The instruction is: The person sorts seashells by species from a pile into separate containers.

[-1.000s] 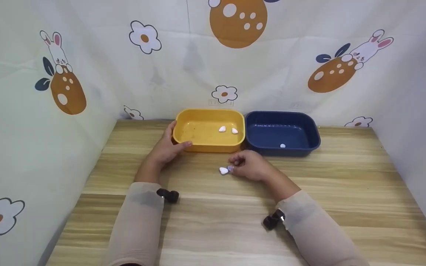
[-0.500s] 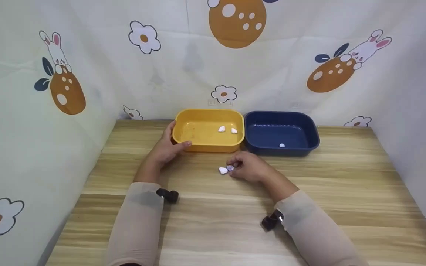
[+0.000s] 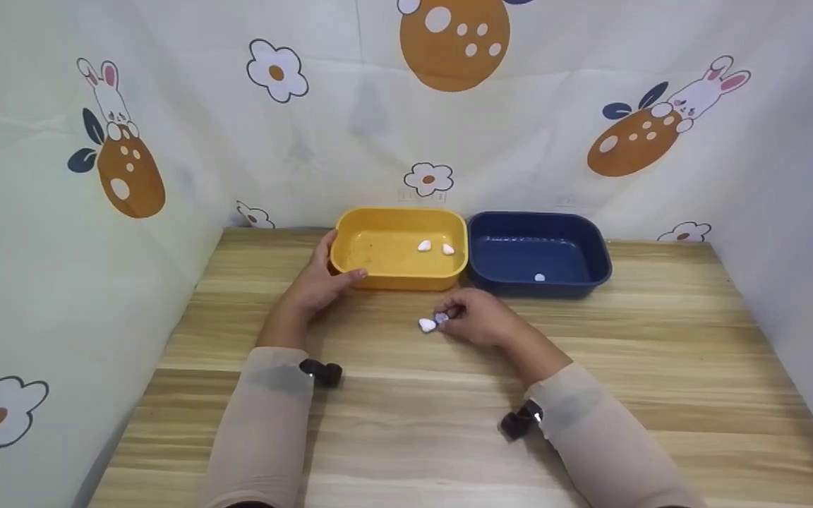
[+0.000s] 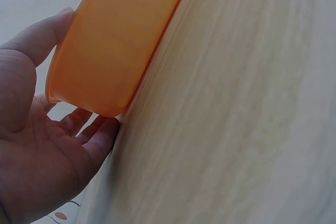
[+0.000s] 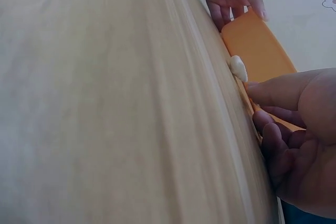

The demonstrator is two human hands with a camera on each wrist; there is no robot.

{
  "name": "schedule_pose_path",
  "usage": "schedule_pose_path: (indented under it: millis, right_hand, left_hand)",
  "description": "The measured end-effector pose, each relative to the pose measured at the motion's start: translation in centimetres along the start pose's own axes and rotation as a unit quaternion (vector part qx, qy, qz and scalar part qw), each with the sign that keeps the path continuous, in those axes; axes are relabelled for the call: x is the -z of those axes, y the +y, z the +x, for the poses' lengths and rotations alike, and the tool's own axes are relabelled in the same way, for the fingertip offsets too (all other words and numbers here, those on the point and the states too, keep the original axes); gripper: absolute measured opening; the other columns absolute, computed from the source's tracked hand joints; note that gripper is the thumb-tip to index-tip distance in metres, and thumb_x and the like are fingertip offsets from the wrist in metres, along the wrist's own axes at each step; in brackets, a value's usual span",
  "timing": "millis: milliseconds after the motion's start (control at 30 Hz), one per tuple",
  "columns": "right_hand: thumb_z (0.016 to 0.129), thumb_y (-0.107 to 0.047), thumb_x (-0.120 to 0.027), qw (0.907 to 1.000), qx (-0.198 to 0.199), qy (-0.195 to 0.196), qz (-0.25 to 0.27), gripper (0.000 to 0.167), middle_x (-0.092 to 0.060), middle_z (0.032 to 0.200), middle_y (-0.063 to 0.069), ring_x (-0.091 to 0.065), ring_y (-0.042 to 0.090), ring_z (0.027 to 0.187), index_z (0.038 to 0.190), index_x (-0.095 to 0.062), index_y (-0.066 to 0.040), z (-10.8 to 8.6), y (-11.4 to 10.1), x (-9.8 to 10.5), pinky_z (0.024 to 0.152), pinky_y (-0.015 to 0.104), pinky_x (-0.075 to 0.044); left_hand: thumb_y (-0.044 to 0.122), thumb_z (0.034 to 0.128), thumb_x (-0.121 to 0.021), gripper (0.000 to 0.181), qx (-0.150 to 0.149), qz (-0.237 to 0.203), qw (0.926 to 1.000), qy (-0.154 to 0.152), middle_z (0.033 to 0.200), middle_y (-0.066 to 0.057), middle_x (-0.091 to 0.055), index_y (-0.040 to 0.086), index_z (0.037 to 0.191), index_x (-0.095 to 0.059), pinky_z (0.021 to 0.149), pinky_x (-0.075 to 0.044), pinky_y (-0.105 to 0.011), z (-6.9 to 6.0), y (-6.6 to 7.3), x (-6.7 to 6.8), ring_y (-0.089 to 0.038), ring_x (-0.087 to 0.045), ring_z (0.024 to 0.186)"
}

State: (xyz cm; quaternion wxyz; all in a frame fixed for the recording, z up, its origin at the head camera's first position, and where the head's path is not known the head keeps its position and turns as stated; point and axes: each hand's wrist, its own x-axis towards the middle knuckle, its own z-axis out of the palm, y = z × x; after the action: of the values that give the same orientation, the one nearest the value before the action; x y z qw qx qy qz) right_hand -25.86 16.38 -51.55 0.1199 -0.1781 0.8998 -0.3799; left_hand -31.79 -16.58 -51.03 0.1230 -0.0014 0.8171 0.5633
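Observation:
My left hand (image 3: 318, 282) holds the left end of a yellow plastic box (image 3: 396, 282), thumb over the front rim and fingers around the side. In the left wrist view the box (image 4: 115, 45) looks orange. In front of the boxes, my right hand (image 3: 480, 317) pinches a small grey-blue piece (image 3: 442, 318) between thumb and forefinger, at the tabletop. Just left of it lies a white pebble-like piece (image 3: 427, 325), also seen as a white lump (image 5: 238, 68) in the right wrist view. The pinched piece is mostly hidden by the fingers there.
A navy blue box (image 3: 540, 289) stands against the yellow box's right side, with one small white piece (image 3: 540, 278) inside. Two white pieces (image 3: 425, 245) lie in the yellow box. Both boxes stand near the wall at the back of the wooden table (image 3: 392, 437).
The grey-blue piece shows more between the right fingertips and has shifted very slightly up. The left hand, both boxes and the white pieces stay where they were.

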Motion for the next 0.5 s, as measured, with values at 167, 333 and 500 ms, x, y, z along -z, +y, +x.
schedule_pose_path:
  millis: [167,333,500]
  right_hand:
    - [0.091,-0.012,-0.082,1.0000,-0.003,0.004,0.002,0.019,-0.076,0.096,0.000,-0.065,0.011,0.091,0.110,-0.081,-0.014,-0.1,-0.3,0.4,0.087,0.031,-0.055]
    - [0.093,-0.014,-0.078,0.9996,-0.019,0.019,0.009,0.019,-0.074,0.100,0.000,-0.064,0.014,0.094,0.112,-0.081,-0.015,-0.4,-1.0,1.4,0.086,0.031,-0.054]
    - [0.094,-0.013,-0.077,0.9972,-0.034,0.050,0.043,0.022,-0.072,0.103,0.004,-0.064,0.018,0.093,0.116,-0.079,-0.013,-0.9,-1.9,2.6,0.082,0.030,-0.054]
  left_hand:
    - [0.039,0.0912,-0.085,0.114,-0.001,0.005,1.0000,-0.001,0.181,-0.006,-0.016,0.031,0.173,-0.006,0.139,-0.014,-0.046,0.0,0.0,0.0,-0.027,-0.020,0.167]
    - [0.040,0.0903,-0.085,0.115,-0.005,0.009,0.9999,0.002,0.181,-0.007,-0.016,0.029,0.173,-0.006,0.139,-0.014,-0.046,0.1,0.0,0.0,-0.027,-0.020,0.167]
    - [0.041,0.0902,-0.085,0.116,-0.003,0.015,0.9999,0.004,0.181,-0.007,-0.016,0.028,0.173,-0.005,0.139,-0.014,-0.046,0.1,-0.2,0.0,-0.027,-0.020,0.167]
